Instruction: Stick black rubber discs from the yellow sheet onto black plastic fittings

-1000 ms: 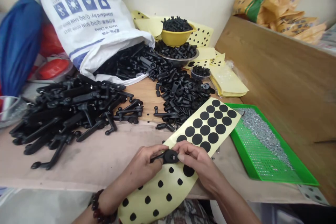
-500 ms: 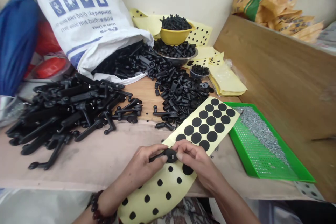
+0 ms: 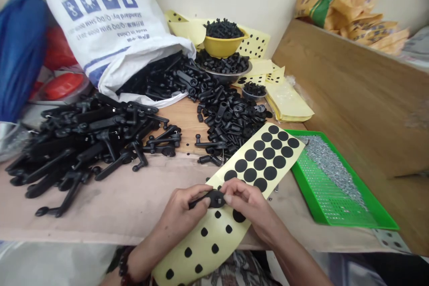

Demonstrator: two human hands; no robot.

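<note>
My left hand is closed round a black crank handle, thumb on top of its round end, where a small square fitting shows. At the right edge of that round end, my right hand pinches with thumb and forefinger; whether a thin sticker is between them is hidden. Beneath both hands lies a yellow sticker sheet. Large black discs cover its upper part, while smaller black spots dot its lower part, which hangs over the table edge to my lap.
Finished-looking crank handles are heaped at the left. Behind them a white sack spills black parts. A yellow bowl, a metal bowl and yellow sheets stand at the back. A green tray of metal bits is at the right.
The crank handle has turned slightly in my fingers, so its square fitting shows at a different angle. Both hands stay in nearly the same place over the sheet.
</note>
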